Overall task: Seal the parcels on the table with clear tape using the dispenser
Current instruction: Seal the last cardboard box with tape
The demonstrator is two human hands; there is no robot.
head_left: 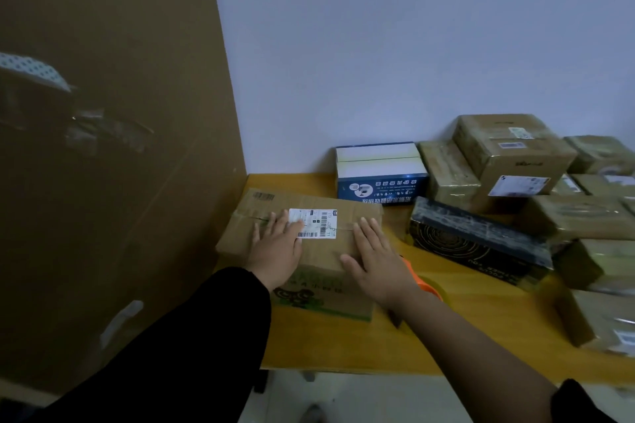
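A brown cardboard parcel (323,256) with a white shipping label (314,223) lies at the left end of the yellow table (457,340). My left hand (276,247) rests flat on its top, fingers straight, touching the label's left edge. My right hand (376,259) lies flat on the parcel's right side, fingers straight. The orange tape dispenser (424,282) sits on the table just right of the parcel, mostly hidden behind my right wrist.
A blue and white box (381,170) stands against the wall. A black box (477,244) and several taped brown parcels (508,154) crowd the table's right side. A tall brown board (113,148) stands on the left.
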